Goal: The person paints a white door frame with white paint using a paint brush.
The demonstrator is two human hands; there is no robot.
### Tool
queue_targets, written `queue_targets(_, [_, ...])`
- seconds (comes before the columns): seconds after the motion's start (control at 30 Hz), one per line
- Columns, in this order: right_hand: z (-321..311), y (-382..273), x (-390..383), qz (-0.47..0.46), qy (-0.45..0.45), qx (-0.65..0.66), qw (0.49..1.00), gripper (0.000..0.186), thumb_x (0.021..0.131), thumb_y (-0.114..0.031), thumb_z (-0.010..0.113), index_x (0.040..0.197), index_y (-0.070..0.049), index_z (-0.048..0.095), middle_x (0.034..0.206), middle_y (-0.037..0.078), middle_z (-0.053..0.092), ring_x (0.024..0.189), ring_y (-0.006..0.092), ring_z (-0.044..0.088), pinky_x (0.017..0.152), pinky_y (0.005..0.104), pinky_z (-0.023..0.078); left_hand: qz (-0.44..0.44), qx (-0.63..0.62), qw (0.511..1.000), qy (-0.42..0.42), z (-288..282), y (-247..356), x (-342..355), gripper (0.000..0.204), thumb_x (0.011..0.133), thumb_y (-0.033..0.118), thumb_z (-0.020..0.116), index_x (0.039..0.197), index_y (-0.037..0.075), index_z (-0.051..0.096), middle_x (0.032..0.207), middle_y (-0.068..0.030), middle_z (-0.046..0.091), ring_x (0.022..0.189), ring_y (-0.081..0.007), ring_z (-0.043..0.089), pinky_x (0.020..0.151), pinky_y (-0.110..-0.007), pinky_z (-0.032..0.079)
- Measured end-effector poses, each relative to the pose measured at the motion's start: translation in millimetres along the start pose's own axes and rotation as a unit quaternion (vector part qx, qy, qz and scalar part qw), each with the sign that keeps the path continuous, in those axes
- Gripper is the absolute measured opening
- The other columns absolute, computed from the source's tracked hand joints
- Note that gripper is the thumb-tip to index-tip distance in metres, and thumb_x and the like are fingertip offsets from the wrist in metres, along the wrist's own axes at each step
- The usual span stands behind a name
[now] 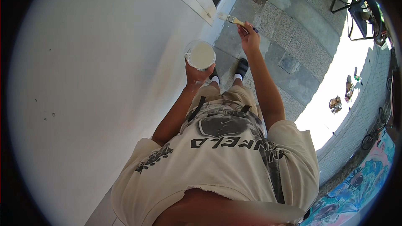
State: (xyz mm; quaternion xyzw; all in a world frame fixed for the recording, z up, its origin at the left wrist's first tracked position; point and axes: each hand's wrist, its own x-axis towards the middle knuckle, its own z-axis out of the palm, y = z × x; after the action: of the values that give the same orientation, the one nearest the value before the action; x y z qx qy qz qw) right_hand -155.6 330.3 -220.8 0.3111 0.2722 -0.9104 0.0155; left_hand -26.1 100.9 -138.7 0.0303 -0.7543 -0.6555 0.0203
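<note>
1 paintbrush [233,19], bristles pointing left at the white wall's [104,79] far edge, handle pinched in right hand [248,37], fingers closed round it. 1 clear cup [200,55] of pale paint, just left & nearer, gripped from below by left hand [197,74]. 2 dark shoes w/ white socks on grey paving [293,46] beyond.
</note>
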Motion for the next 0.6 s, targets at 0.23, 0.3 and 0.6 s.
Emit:
queue_targets(0.23, [-9, 113, 76, 0.015, 0.005, 0.072, 0.997, 0.014, 0.096, -0.008, 0.070, 0.106, -0.001, 0.063, 0.102, 0.017, 0.072, 0.095, 0.0303, 0.074, 0.081, 0.0354, 0.061, -0.019, 0.114, 0.993, 0.014, -44, 10, -23, 0.069, 0.069, 0.011, 0.088, 0.130, 0.001, 0.058, 0.120, -0.0105, 0.068, 0.110, -0.0207, 0.066, 0.096, -0.035, 0.053])
queue_targets(0.3, [-12, 136, 91, 0.011, -0.002, 0.076, 0.997, 0.016, 0.095, -0.009, 0.071, 0.106, 0.000, 0.064, 0.101, 0.017, 0.072, 0.093, 0.0300, 0.075, 0.081, 0.0350, 0.061, -0.010, 0.113, 0.993, 0.011, -52, -3, -23, 0.074, 0.069, 0.012, 0.087, 0.134, 0.002, 0.055, 0.127, -0.0118, 0.065, 0.117, -0.0226, 0.063, 0.100, -0.037, 0.050])
queue_targets(0.6, [-25, 188, 118, -0.099, 0.170, -0.024, 0.980, 0.017, 0.092, -0.007, 0.074, 0.101, 0.005, 0.067, 0.095, 0.017, 0.072, 0.082, 0.0265, 0.075, 0.075, 0.0334, 0.063, -0.037, 0.132, 0.987, -0.082, -91, -15, -15, 0.096, 0.077, 0.017, 0.083, 0.155, 0.004, 0.029, 0.155, -0.0139, 0.040, 0.140, -0.0286, 0.043, 0.116, -0.044, 0.039])
